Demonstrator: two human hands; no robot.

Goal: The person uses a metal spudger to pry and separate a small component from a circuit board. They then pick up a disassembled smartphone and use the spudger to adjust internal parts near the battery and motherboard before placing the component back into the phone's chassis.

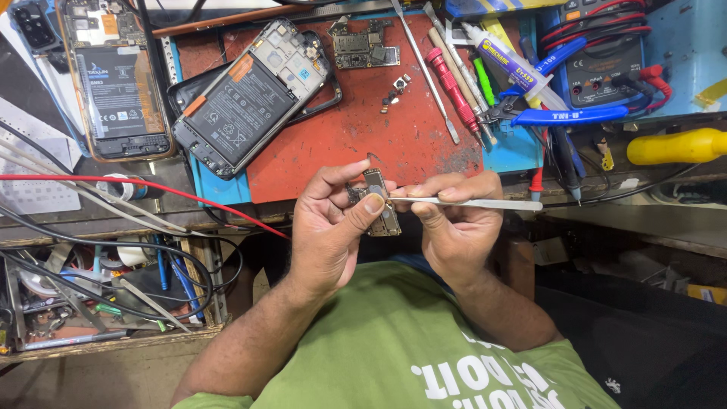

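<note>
Left hand [329,227] holds a small circuit board [379,208] up in front of the chest, just below the edge of the desk [151,204]; thumb and fingers are clamped on the board's left side. Right hand [454,220] has its fingers pinched shut on metal tweezers [473,203], which lie level with the tips meeting the board's upper edge.

Risks, as judged from here:
- The board is held only at one side, in the air. Pressure from the tweezer tips could twist it out of the grip and drop it into the lap or the clutter below.
- A slip of the tips could scratch the board or flick off a small part.
- The tips point toward the left thumb, so a slip could jab it.

Hard to make out:
- The exact contact point is hidden behind the thumbs, so I cannot tell whether the tweezers grip a part or only touch.
- The board's lower half is covered by the left palm.

On the red mat [363,144]: an opened phone [250,95] showing its battery, a second board [363,45], and a red screwdriver [452,87]. Another opened phone [113,76] lies at the left, cut off at the top.
</note>
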